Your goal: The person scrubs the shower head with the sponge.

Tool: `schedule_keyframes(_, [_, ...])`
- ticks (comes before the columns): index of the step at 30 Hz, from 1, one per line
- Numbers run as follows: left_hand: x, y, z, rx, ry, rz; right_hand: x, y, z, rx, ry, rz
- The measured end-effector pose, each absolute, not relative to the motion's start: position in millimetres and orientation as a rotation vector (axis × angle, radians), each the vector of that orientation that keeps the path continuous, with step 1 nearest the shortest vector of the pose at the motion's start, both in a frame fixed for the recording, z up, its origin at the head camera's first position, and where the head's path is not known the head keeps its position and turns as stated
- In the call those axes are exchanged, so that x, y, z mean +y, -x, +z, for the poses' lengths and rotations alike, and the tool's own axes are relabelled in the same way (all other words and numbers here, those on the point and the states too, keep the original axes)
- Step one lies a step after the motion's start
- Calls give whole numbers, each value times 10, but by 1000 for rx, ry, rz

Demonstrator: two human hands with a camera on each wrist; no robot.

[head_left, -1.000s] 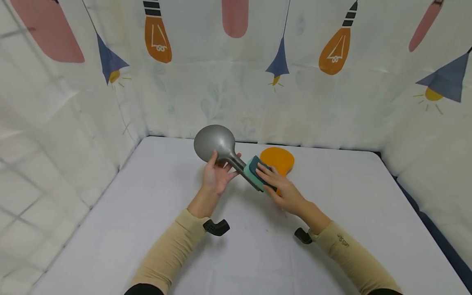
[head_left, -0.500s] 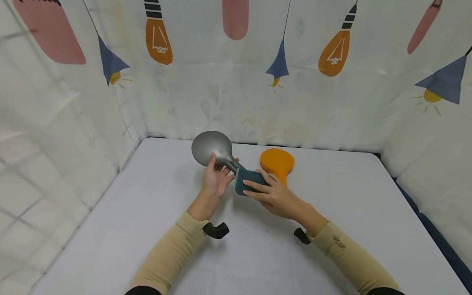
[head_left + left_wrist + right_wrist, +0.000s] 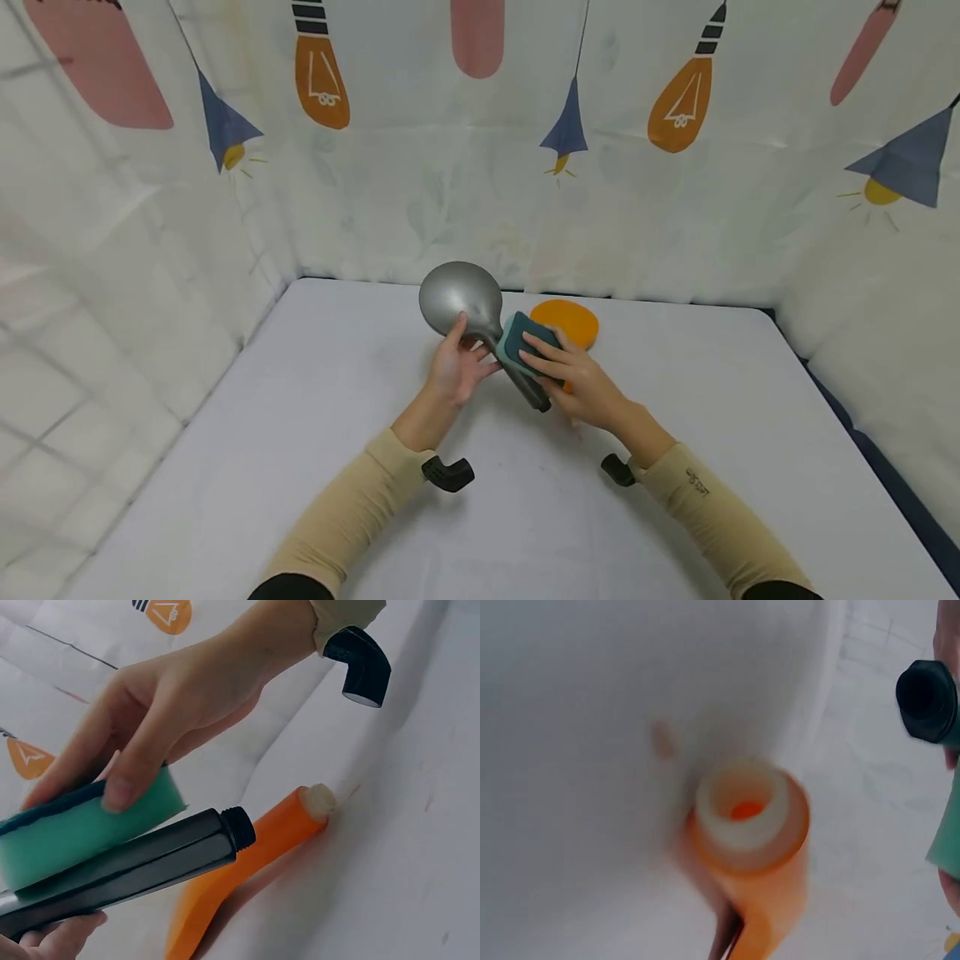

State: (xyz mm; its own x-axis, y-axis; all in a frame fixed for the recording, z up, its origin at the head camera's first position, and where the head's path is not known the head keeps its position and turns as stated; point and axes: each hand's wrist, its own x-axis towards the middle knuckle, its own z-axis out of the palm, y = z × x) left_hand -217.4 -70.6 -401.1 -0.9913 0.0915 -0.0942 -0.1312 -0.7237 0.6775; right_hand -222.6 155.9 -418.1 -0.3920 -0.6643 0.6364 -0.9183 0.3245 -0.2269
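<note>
My left hand [image 3: 453, 371] holds a grey shower head [image 3: 459, 296] by its neck, thumb up against the round head. The shower head is tilted above the table, its handle slanting down to the right. In my right hand [image 3: 588, 387] is a two-layer sponge [image 3: 528, 346], dark teal on the outer side and mint green inside. The left wrist view has the sponge's green side [image 3: 97, 836] lying along the black-looking handle [image 3: 165, 862], the thumb pinching its edge. Beyond the sponge, the handle's threaded end [image 3: 238, 829] sticks out bare.
Behind my right hand an orange shower head [image 3: 566, 318] lies on the white table [image 3: 337, 358], its pale open end [image 3: 742, 802] facing the right wrist camera. A printed cloth wall [image 3: 450, 192] stands along the far edge.
The grey shower head has shifted right with my left hand. My right hand first turned the sponge flatter over the handle, then raised it toward the neck, and the handle's end shows again.
</note>
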Motion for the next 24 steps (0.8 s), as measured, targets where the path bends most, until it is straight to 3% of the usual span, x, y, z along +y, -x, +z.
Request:
schedule_keyframes(10, [-583, 2194, -4028, 1324, 158, 2695, 1488, 2165, -4149, -2085, -1492, 515])
schedule_keyframes(24, [-802, 2238, -3888, 1140, 108, 2833, 1829, 2087, -4250, -2152, -1626, 382])
